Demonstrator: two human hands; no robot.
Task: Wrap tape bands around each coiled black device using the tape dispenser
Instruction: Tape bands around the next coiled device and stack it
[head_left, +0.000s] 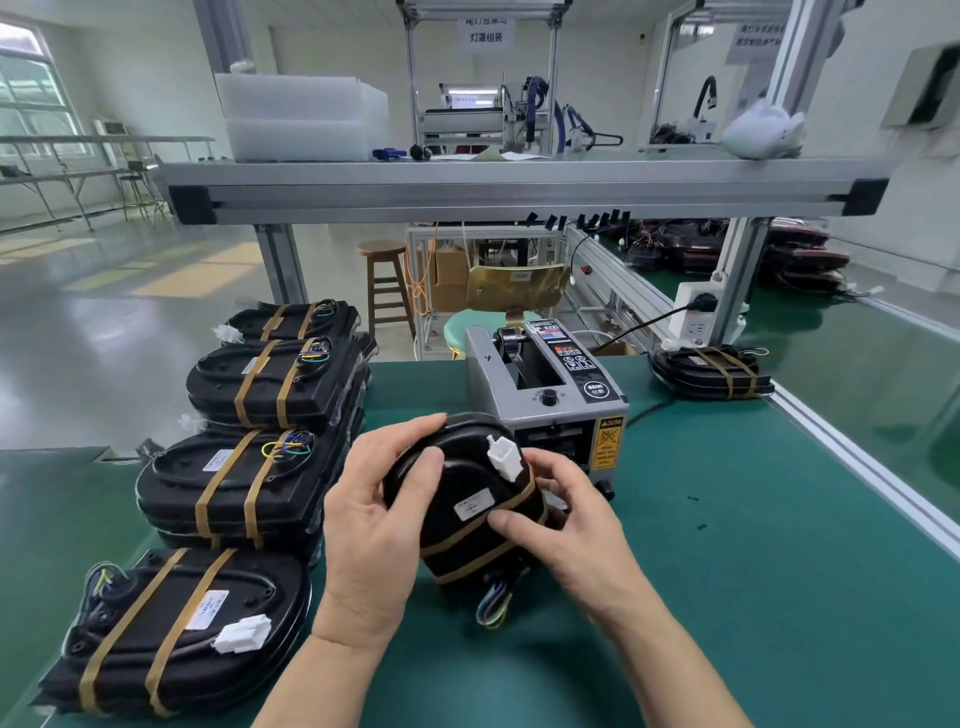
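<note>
Both my hands hold a black coiled device (457, 483) upright over the green mat, just in front of the grey tape dispenser (545, 395). My left hand (374, 525) grips its left side. My right hand (576, 530) presses on its right side, thumb on a tan tape band (467, 532). A second tan band runs lower down. A white connector (503, 457) sticks out at the top and coloured wires (493, 605) hang below.
Several taped black devices (234, 493) are stacked in a row along the left of the mat. Another taped stack (709, 371) lies at the right by a white power strip (696, 312). An aluminium shelf (519, 192) spans overhead.
</note>
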